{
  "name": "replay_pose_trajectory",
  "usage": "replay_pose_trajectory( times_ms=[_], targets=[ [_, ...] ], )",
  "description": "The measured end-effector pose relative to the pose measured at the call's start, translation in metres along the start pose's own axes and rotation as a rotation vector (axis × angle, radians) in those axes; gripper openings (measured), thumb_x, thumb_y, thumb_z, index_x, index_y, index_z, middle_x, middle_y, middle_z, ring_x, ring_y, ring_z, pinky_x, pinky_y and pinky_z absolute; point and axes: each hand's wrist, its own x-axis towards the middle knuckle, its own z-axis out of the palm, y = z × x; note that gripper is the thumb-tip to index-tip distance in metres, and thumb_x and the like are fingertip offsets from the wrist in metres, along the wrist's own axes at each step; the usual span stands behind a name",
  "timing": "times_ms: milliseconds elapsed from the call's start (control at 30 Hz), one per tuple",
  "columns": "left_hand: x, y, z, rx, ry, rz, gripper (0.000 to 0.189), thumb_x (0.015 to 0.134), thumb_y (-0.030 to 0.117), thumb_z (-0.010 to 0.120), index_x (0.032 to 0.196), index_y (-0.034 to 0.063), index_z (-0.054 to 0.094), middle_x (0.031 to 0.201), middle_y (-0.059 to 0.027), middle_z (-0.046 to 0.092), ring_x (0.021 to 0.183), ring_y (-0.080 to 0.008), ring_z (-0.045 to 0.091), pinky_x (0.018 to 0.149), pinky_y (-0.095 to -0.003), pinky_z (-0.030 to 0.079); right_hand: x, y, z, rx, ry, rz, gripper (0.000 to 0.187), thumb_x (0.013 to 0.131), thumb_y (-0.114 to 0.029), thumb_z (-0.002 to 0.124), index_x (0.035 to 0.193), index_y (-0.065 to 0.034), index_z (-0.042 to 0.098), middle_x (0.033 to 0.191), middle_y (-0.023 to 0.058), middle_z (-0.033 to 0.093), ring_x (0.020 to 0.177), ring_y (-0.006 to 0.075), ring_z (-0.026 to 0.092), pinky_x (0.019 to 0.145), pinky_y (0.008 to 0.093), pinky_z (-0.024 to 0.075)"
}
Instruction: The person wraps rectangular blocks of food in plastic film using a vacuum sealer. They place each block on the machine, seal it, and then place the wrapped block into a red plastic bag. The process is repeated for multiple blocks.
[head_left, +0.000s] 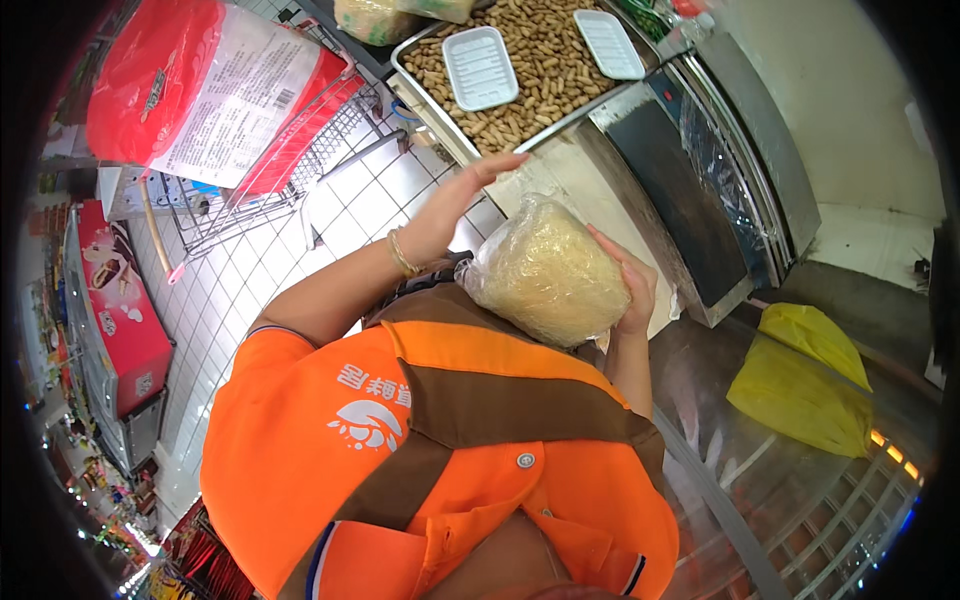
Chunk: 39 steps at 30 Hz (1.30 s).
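Observation:
A bulky bundle of pale yellow, fine-stranded food, perhaps dried vermicelli (551, 274), is wrapped in clear plastic film just in front of my chest. My right hand (634, 281) grips its right side, with the fingers along the far edge and the palm against the film. On the other side, my left hand (450, 210) is raised with fingers stretched out, apart from the bundle and holding nothing. A pale bracelet (403, 253) circles the left wrist. Beyond the bundle lies a light worktop (555, 176), partly hidden by it.
A metal tray (529, 146) of peanuts (547, 56) holds white foam trays (480, 69). At right stands a film-wrapping machine (675, 187), with a yellow bag (806, 390) nearer me. A shopping cart (322, 142) bearing a large red package (165, 75) is at left, near a red freezer (124, 315).

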Motion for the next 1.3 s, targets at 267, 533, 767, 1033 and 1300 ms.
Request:
replay_pose_trajectory(
  times_ms=[267,533,767,1033,1300],
  targets=[
    [-0.049,0.006,-0.067,0.35,-0.176,0.395,0.068,0.089,0.036,0.076,0.144,0.0055,0.05,0.147,-0.0157,0.05,0.148,-0.0395,0.034,0.119,-0.0504,0.027,0.038,0.034,0.109,-0.146,0.083,0.13,0.053,0.1,-0.028,0.049,0.126,0.0166,0.064,0.127,0.0254,0.068,0.116,0.0301,0.066,0.102,0.0361,0.0505],
    [-0.102,-0.007,-0.172,-0.128,-0.006,-0.006,0.045,0.106,0.021,0.055,0.147,0.0061,0.047,0.146,-0.0111,0.047,0.138,-0.0226,0.045,0.117,-0.0373,0.034,0.059,0.089,0.23,-0.002,0.088,0.115,0.08,0.096,-0.037,0.064,0.159,-0.0104,0.022,0.138,0.0131,0.051,0.127,0.0263,0.054,0.106,0.0393,0.0455],
    [-0.082,0.013,-0.231,0.363,0.038,0.342,0.041,0.108,0.025,0.05,0.144,0.0067,0.056,0.155,-0.0156,0.047,0.146,-0.0304,0.04,0.12,-0.0429,0.03,0.1,0.11,0.26,0.213,0.242,0.476,0.071,0.094,-0.025,0.068,0.154,-0.0098,0.033,0.144,0.0151,0.051,0.131,0.0299,0.054,0.109,0.0448,0.0468],
    [-0.064,0.087,-0.249,0.212,-0.04,0.268,0.029,0.107,0.021,0.053,0.126,0.0027,0.065,0.134,-0.0127,0.063,0.131,-0.0272,0.055,0.113,-0.0408,0.039,0.26,0.056,0.217,0.526,0.332,0.049,0.059,0.105,-0.046,0.043,0.148,-0.0046,0.049,0.143,0.0148,0.059,0.128,0.0347,0.058,0.11,0.0496,0.0469],
    [0.014,0.086,-0.262,0.28,-0.124,0.095,0.025,0.105,0.016,0.057,0.122,0.0004,0.067,0.121,-0.0118,0.069,0.109,-0.0229,0.066,0.095,-0.0351,0.052,0.387,0.047,0.141,0.516,0.436,-0.148,0.057,0.106,-0.045,0.038,0.148,-0.008,0.049,0.143,0.0143,0.059,0.13,0.0343,0.057,0.106,0.0523,0.0491]
  ],
)
